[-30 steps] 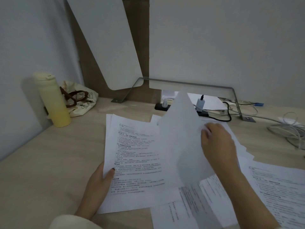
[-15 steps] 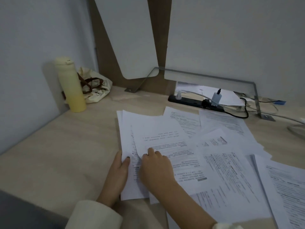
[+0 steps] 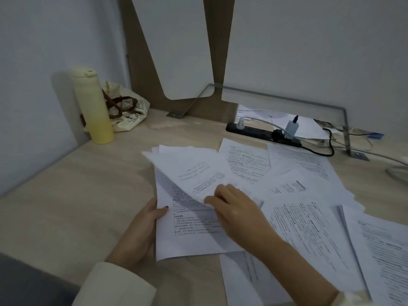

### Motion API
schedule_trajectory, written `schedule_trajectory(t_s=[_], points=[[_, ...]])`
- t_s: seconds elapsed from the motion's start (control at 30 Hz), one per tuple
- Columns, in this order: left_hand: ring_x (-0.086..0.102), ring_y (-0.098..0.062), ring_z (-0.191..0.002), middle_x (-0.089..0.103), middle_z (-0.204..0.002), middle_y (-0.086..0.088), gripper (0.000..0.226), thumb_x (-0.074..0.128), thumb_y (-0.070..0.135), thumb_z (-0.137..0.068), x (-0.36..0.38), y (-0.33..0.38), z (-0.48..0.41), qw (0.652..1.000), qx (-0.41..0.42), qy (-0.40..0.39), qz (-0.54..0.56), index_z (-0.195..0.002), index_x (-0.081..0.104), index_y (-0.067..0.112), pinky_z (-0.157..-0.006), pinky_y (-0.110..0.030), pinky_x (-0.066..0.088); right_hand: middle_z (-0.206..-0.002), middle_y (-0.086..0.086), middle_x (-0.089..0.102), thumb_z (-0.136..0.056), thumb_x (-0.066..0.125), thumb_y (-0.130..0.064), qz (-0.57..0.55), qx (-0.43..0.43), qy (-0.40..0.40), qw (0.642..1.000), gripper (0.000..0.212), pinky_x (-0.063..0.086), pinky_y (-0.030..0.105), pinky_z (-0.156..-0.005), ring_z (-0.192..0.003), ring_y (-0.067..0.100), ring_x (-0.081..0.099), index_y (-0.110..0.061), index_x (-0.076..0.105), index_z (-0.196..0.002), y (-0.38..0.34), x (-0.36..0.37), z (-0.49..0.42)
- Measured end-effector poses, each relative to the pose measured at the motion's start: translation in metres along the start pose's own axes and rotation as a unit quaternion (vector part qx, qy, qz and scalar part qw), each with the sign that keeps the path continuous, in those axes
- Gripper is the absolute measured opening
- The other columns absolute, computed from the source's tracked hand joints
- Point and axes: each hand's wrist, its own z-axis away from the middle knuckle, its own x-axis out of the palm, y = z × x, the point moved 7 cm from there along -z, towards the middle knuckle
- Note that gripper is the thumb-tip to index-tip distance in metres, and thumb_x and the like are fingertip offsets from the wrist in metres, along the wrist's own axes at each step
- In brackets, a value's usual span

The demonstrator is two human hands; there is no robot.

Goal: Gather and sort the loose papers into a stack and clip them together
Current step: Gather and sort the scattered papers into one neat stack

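A small stack of printed white papers (image 3: 187, 237) lies on the wooden desk in front of me. My left hand (image 3: 143, 226) grips its left edge, thumb on top. My right hand (image 3: 236, 210) pinches the lower edge of one sheet (image 3: 194, 171) and holds it tilted above the stack, its far corner pointing left. Several more loose printed sheets (image 3: 309, 226) lie fanned across the desk to the right, overlapping one another. I see no clip.
A yellow bottle (image 3: 93, 107) and a cloth bag (image 3: 125, 113) stand at the back left by the wall. A black power strip (image 3: 260, 132) with plugs and cables runs along the back, under a metal bracket (image 3: 287, 100). Bare desk (image 3: 77, 195) lies to the left.
My right hand has lifted and turned the top sheet, which lay flat on the stack half a second ago. Before that it carried the sheet over from the right. My left hand stays on the stack.
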Motion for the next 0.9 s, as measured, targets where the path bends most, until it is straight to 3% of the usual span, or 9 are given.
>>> schedule_trajectory(t_s=[0.13,0.23,0.33,0.37,0.47,0.57,0.67,0.8,0.9], points=[[0.068,-0.027,-0.098,0.071,-0.111,-0.012,0.03,0.042,0.006,-0.092,-0.012,0.003,-0.001,0.999,-0.027,-0.04,0.019,-0.115,0.06,0.013,-0.078,-0.037,0.053,-0.084,0.006,0.063,-0.073,0.066,0.001,0.0,0.014,0.031,0.999,0.017,0.033,0.016,-0.074,-0.083,0.016,0.048,-0.013,0.069,-0.083,0.039,-0.027,0.022],[0.066,-0.027,-0.106,0.069,-0.116,-0.008,0.037,0.045,0.01,-0.088,-0.016,0.001,0.0,0.995,-0.05,-0.084,0.017,-0.122,0.057,0.018,-0.088,-0.044,0.049,-0.106,0.01,0.061,-0.079,0.064,-0.012,0.005,0.138,0.053,0.989,0.009,0.034,0.03,-0.092,-0.106,0.021,0.042,-0.018,0.067,-0.073,0.086,-0.031,0.041],[0.062,-0.031,-0.111,0.067,-0.12,-0.01,0.043,0.044,0.006,-0.087,-0.018,0.0,0.001,0.993,-0.059,-0.101,-0.006,-0.127,0.053,0.016,-0.094,-0.047,0.046,-0.106,0.009,0.053,-0.078,0.067,0.002,-0.029,0.285,0.061,0.956,0.019,0.04,0.032,-0.08,-0.09,0.024,0.046,-0.016,0.067,-0.07,0.131,-0.024,0.061],[0.062,-0.031,-0.111,0.067,-0.12,-0.01,0.043,0.042,0.003,-0.087,-0.017,0.0,0.001,0.992,-0.061,-0.105,-0.018,-0.127,0.053,0.015,-0.094,-0.046,0.047,-0.1,0.004,0.052,-0.082,0.061,0.005,-0.108,0.342,0.061,0.931,0.025,0.044,0.03,-0.074,-0.084,0.022,0.049,-0.016,0.065,-0.069,0.143,-0.021,0.067],[0.063,-0.03,-0.111,0.066,-0.121,-0.01,0.046,0.04,-0.002,-0.087,-0.015,-0.001,0.0,0.987,-0.075,-0.132,-0.051,-0.129,0.051,0.013,-0.092,-0.043,0.052,-0.09,0.007,0.062,-0.09,0.044,0.006,-0.387,0.477,0.029,0.788,0.03,0.052,0.012,-0.059,-0.075,0.023,0.059,-0.011,0.06,-0.072,0.156,0.001,0.081],[0.066,-0.028,-0.105,0.068,-0.118,-0.009,0.05,0.052,0.009,-0.077,-0.014,-0.001,-0.003,0.982,-0.093,-0.14,-0.084,-0.127,0.053,0.017,-0.086,-0.042,0.055,-0.087,0.013,0.063,-0.09,0.047,0.0,-0.463,0.521,0.013,0.717,0.018,0.051,0.02,-0.064,-0.073,0.02,0.059,-0.005,0.062,-0.081,0.153,0.014,0.08],[0.069,-0.024,-0.093,0.071,-0.11,-0.009,0.038,0.05,0.029,-0.087,-0.011,0.001,-0.008,0.979,-0.107,-0.117,-0.124,-0.123,0.057,0.017,-0.069,-0.033,0.057,-0.095,0.015,0.06,-0.087,0.048,0.003,-0.391,0.505,-0.039,0.768,0.018,0.051,0.038,-0.077,-0.078,0.023,0.056,-0.011,0.06,-0.089,0.15,0.027,0.061],[0.069,-0.019,-0.098,0.073,-0.108,-0.002,0.036,0.037,0.044,-0.095,-0.01,0.007,-0.017,0.979,-0.097,-0.08,-0.159,-0.117,0.059,0.026,-0.079,-0.037,0.055,-0.092,0.007,0.056,-0.089,0.04,0.005,-0.316,0.449,-0.088,0.831,0.024,0.039,0.023,-0.057,-0.069,0.015,0.048,-0.014,0.054,-0.093,0.137,0.037,0.027],[0.067,-0.018,-0.094,0.072,-0.102,0.001,0.037,0.035,0.05,-0.094,-0.005,0.01,-0.021,0.978,-0.107,-0.046,-0.175,-0.108,0.06,0.028,-0.07,-0.032,0.053,-0.093,0.004,0.055,-0.09,0.036,0.003,-0.282,0.426,-0.116,0.852,0.025,0.034,0.018,-0.056,-0.072,0.015,0.047,-0.014,0.053,-0.095,0.136,0.045,0.01]])
